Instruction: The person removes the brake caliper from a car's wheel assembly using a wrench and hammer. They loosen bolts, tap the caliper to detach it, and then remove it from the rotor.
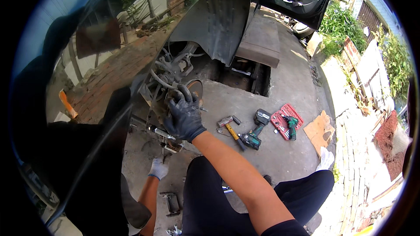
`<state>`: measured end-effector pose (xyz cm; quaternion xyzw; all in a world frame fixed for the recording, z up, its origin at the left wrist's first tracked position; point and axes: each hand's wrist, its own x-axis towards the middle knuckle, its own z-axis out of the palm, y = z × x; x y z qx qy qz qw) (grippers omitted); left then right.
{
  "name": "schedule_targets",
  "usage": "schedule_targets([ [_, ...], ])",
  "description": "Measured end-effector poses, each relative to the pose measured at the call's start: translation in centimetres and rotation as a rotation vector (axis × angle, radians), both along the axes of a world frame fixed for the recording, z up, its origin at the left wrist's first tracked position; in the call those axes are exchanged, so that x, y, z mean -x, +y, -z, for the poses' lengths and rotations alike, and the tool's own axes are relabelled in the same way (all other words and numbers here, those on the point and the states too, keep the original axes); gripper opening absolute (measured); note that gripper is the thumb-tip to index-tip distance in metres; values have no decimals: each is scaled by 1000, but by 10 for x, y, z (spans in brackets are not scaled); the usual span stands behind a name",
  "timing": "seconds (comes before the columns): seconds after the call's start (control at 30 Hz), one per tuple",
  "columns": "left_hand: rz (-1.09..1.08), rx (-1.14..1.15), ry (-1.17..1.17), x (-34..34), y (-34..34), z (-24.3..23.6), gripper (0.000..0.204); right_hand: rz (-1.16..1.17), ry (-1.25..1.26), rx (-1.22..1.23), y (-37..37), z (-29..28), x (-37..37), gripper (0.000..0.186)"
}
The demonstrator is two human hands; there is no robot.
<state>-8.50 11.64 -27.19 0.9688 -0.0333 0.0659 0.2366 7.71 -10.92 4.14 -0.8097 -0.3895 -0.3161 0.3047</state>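
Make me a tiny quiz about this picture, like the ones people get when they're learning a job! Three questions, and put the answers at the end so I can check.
1. Pick one. The glove on the right hand is:
A) red
B) black
C) yellow

2. What lies on the grey concrete floor between the hammer with the yellow-and-black handle and the open red plastic tool case?

3. True or false: the left hand, gloved in whitish-grey fabric, is holding that hammer.

Key:
1. B
2. A teal-and-black cordless power tool.
3. False; the hammer lies on the floor.
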Motion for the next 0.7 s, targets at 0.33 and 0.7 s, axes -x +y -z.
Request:
schedule_targets([
  [0.33,-141,249,108,-6,-35,-14,30,43,-24,26,-2,3,1,49],
  [0.7,-207,362,-64,-12,-58,-24,26,25,-51,-30,-1,3,0,47],
])
